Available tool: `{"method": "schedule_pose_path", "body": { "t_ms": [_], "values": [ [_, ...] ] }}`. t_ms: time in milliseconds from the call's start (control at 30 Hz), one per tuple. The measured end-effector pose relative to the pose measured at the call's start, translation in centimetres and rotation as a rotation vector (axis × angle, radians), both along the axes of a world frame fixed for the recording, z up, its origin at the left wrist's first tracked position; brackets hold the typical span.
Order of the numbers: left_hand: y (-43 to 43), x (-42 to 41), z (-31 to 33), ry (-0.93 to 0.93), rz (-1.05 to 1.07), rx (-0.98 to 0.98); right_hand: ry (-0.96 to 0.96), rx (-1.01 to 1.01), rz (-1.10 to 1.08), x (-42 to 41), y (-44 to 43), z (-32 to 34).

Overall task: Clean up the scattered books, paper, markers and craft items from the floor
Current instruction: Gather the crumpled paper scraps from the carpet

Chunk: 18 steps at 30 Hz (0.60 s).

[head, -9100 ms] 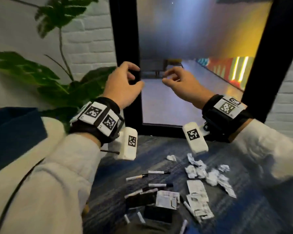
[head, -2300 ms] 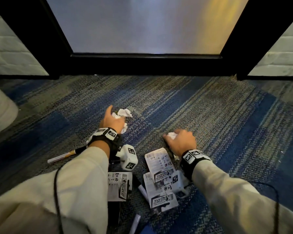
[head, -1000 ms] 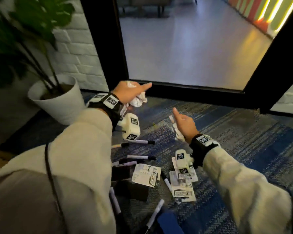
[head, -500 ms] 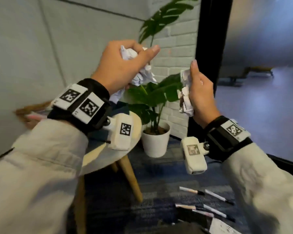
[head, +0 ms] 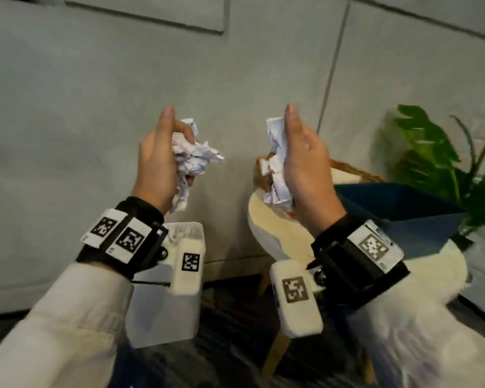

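white crumpled paper, blue bin, green plant, grey wall

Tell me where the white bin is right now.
In the head view the white bin stands on the floor at lower centre-left, below the left hand holding crumpled paper, by the grey wall and just left of the round table.

Grey panelled wall, round wooden table, leafy plant

Two paper wads (crumpled), one bin
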State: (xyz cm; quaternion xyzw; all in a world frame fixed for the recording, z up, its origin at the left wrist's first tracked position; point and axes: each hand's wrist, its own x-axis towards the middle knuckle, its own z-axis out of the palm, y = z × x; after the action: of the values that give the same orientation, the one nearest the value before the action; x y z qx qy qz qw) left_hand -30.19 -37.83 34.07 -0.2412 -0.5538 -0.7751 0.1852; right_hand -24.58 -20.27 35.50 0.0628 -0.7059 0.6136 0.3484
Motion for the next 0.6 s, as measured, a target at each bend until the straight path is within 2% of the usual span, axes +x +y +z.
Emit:
{"method": "schedule_pose_path", "body": {
  "t_ms": [167,300,433,500,600],
  "values": [
    [-5.2,-6.2,-6.7,-0.198,0.261,-0.088,-0.088,0.010,-0.001,-7.1,-6.4,-5.8],
    [-7.6,-9.6,-12.7,-0.325,0.167,-0.130,-0.277,-0.015,-0.024,-12.8,-8.9,-11.6],
    [-9.1,-11.2,-17.4,-0.330,0.175,-0.260,-0.410,0.045,-0.039,-15.1,-9.9,-16.3],
    [-9.6,-11.9,-19.1,-0.332,0.209,-0.304,-0.436,0.101,-0.049,-16.0,-10.3,-18.4],
    [-10.0,-12.6,-20.3,-0.341,0.294,-0.419,-0.509,0.327,-0.043,-17.0,-10.3,-20.4]
  ]
}}
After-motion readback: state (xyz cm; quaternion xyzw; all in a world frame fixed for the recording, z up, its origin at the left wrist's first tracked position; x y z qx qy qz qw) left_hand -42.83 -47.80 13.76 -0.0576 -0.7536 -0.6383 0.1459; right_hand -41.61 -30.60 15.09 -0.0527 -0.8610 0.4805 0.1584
